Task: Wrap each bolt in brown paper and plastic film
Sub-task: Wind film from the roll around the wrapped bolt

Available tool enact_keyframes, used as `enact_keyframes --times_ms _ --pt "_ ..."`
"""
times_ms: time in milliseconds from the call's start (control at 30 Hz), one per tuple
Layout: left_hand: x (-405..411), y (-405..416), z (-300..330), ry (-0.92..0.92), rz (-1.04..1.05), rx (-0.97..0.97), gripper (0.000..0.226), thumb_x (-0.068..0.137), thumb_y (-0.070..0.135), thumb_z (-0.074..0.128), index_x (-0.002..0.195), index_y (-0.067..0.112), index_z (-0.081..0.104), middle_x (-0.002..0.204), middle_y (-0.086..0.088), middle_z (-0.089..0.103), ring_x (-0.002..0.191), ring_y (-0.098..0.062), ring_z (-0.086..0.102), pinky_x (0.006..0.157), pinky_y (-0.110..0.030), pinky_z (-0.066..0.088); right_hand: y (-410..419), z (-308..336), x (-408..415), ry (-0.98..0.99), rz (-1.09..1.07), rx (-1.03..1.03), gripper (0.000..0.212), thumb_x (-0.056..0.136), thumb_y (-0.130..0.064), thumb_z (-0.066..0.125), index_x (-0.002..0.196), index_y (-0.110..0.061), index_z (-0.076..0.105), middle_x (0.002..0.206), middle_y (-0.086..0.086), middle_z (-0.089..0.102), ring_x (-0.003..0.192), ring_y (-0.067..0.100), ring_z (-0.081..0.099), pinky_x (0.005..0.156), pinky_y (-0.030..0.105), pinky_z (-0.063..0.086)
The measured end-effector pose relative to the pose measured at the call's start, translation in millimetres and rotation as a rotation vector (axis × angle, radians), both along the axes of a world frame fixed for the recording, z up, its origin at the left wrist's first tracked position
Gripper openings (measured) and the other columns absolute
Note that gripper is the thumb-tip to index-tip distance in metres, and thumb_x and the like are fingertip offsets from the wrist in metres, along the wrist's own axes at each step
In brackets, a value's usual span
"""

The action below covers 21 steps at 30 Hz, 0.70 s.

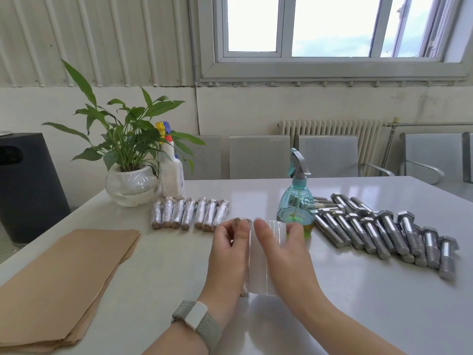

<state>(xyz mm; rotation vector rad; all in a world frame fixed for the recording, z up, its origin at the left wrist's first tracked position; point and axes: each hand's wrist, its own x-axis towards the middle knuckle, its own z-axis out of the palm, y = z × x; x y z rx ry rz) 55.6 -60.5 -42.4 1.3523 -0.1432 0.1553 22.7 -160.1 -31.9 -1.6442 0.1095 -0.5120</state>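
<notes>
Table: a smooth, glossy white table (pixel 158 265) that reflects the window light; every place below is given from the spray bottle.
Spray bottle: teal, ribbed, see-through plastic spray bottle (pixel 295 201) with a grey trigger, standing upright toward the far middle of the top.
Room: a ribbed pale wall and a white-framed window (pixel 330 29) above and behind the bottle; a white finned radiator (pixel 330 129) and perforated grey metal chairs (pixel 258 156) behind it.
Bare bolts: a heap of shiny steel hex-head bolts (pixel 384 231) with threaded shanks, just right of the bottle.
Wrapped bolts: a row of seven wrapped bolts (pixel 189 212), crinkled film over brown ends, left of the bottle.
Brown paper: a flat stack of matte brown paper sheets (pixel 64 285), far left and nearer the camera.
Plant: leafy green plant (pixel 128 139) in a round glossy white pot, far left, with a white plastic bottle (pixel 171 172) beside it.
Bin: dark bin (pixel 25 185) off the table's left edge.
Left hand: left hand (pixel 227 252), with a grey woven wristband, grips a paper-wrapped bolt (pixel 242 222) just in front of the bottle.
Right hand: right hand (pixel 284 252) curls round a roll of clear plastic film (pixel 263 262), touching the bolt.
</notes>
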Motion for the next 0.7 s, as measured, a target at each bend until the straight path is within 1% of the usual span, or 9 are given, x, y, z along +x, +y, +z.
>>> enact_keyframes --times_ms 67,167,233,300,400,467,567,633,700 --pt "-3 0 2 0.076 -0.074 -0.141 0.051 0.076 0.05 0.067 0.11 0.013 0.059 0.091 -0.001 0.071 0.088 -0.018 0.069 0.073 -0.035 0.057 4 0 -2 0.015 -0.035 -0.03 0.054 0.072 -0.08 0.043 0.096 -0.032 0.044 0.081 -0.011 0.065 0.072 -0.009 0.059 0.057 0.023 0.043" --pt "-6 5 4 0.223 -0.31 -0.336 0.052 0.083 0.047 0.072 0.119 0.011 0.06 0.111 -0.016 0.07 0.102 -0.035 0.068 0.079 -0.044 0.057 5 -1 -2 0.035 -0.077 -0.056 0.06 0.077 -0.087 0.027 0.094 -0.032 0.045 0.083 -0.011 0.059 0.073 -0.01 0.057 0.06 0.026 0.039" --pt "-8 6 5 0.279 -0.423 -0.368 0.056 0.088 0.049 0.061 0.124 0.006 0.061 0.121 -0.025 0.065 0.111 -0.041 0.063 0.087 -0.048 0.053 2 -2 1 0.07 -0.087 -0.074 0.057 0.076 -0.086 0.033 0.097 -0.035 0.047 0.088 -0.013 0.061 0.078 -0.007 0.058 0.064 0.026 0.041" --pt "-6 3 2 0.27 -0.429 -0.372 0.056 0.085 0.042 0.053 0.121 -0.001 0.059 0.118 -0.024 0.065 0.107 -0.038 0.064 0.088 -0.047 0.052 -3 -5 4 0.122 -0.059 -0.037 0.063 0.076 -0.084 0.045 0.108 -0.03 0.052 0.097 -0.01 0.064 0.089 0.003 0.061 0.076 0.033 0.049" --pt "-2 -1 -3 0.215 -0.317 -0.22 0.034 0.097 0.032 0.047 0.105 0.007 0.068 0.106 -0.015 0.071 0.1 -0.03 0.069 0.087 -0.045 0.054 -9 -5 7 0.159 0.044 0.078 0.065 0.071 -0.075 0.055 0.104 -0.02 0.067 0.095 -0.002 0.073 0.091 0.017 0.07 0.088 0.044 0.055" --pt "0 0 -5 0.088 -0.231 -0.041 0.029 0.101 0.04 0.047 0.106 0.018 0.065 0.1 -0.004 0.073 0.098 -0.021 0.07 0.085 -0.038 0.055 -13 -2 7 0.198 0.161 0.186 0.06 0.067 -0.069 0.064 0.098 -0.018 0.072 0.092 0.005 0.076 0.086 0.023 0.073 0.084 0.043 0.057" --pt "1 4 -2 -0.111 -0.159 0.154 0.033 0.086 0.058 0.052 0.108 0.034 0.057 0.095 0.012 0.07 0.094 -0.008 0.068 0.075 -0.019 0.051 -16 -2 7 0.194 0.22 0.264 0.067 0.064 -0.067 0.073 0.11 -0.021 0.064 0.099 0.004 0.075 0.09 0.021 0.073 0.082 0.045 0.058" --pt "2 5 -2 -0.191 -0.112 0.188 0.021 0.086 0.061 0.055 0.103 0.048 0.053 0.095 0.013 0.067 0.088 -0.006 0.067 0.071 -0.019 0.051 -11 -2 6 0.164 0.188 0.239 0.073 0.065 -0.073 0.067 0.116 -0.023 0.056 0.104 0.001 0.073 0.093 0.017 0.072 0.085 0.045 0.058" --pt "3 5 -4 -0.193 -0.093 0.174 0.015 0.084 0.058 0.059 0.098 0.057 0.052 0.094 0.013 0.066 0.086 -0.005 0.067 0.07 -0.018 0.052 -6 -3 5 0.159 0.143 0.194 0.074 0.066 -0.082 0.054 0.114 -0.026 0.053 0.105 -0.003 0.07 0.094 0.011 0.069 0.084 0.039 0.056"
